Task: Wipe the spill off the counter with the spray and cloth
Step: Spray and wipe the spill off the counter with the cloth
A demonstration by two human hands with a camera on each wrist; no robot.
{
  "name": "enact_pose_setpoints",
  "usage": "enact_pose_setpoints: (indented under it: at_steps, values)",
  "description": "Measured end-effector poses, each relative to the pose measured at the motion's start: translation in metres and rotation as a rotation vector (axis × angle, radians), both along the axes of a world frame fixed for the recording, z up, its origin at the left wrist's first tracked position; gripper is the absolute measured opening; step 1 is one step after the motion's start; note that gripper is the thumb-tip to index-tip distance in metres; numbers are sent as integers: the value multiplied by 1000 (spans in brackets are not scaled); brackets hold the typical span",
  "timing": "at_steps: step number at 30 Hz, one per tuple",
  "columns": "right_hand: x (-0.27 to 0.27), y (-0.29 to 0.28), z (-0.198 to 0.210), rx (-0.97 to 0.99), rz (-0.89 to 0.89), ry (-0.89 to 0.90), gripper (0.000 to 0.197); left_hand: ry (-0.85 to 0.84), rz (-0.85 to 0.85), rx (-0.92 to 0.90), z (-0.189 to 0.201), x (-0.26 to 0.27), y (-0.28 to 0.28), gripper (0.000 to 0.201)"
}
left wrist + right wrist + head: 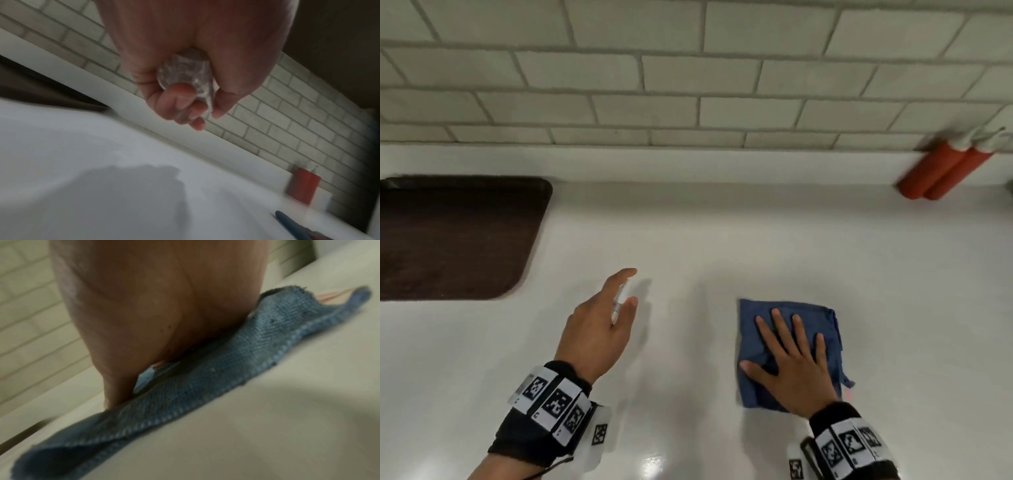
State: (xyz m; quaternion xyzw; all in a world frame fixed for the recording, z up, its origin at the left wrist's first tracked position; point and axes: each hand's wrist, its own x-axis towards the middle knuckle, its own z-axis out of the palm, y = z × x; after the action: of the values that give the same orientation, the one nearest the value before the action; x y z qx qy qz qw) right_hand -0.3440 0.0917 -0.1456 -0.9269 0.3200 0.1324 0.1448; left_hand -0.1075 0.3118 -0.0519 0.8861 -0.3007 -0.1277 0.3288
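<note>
My left hand [606,315] grips a small clear spray bottle [618,301] above the white counter [688,240], with the index finger stretched forward over its top. In the left wrist view the bottle's round clear base [185,73] shows between curled fingers [180,104]. My right hand [791,359] lies flat with spread fingers on a folded blue cloth [753,318], pressing it onto the counter at centre right. The right wrist view shows the palm [154,313] on the blue cloth [226,361]. No spill is plainly visible on the counter.
A dark brown mat [455,236] lies at the left on the counter. Two red bottles with white tops [941,171] stand against the tiled wall [688,78] at the far right. The red bottle [304,186] also shows in the left wrist view.
</note>
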Motion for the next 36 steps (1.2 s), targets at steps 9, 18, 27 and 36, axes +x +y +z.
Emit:
enact_pose_setpoints:
  at_steps: [9,18,27,36]
  values:
    - [-119,-94,9,76,-252,70,95,-74,-111,-48,9,-95,-85,24]
    - [-236,-86,-1,-26,-274,-11,91,-31,-196,-19,7,-165,-115,22]
    - [-227,-84,-8,-27,-312,30,92,-1,-200,32,-3,-190,-89,19]
    - [-162,55,-14,-122,-49,-78,83,30,-213,14,-5,-159,-20,19]
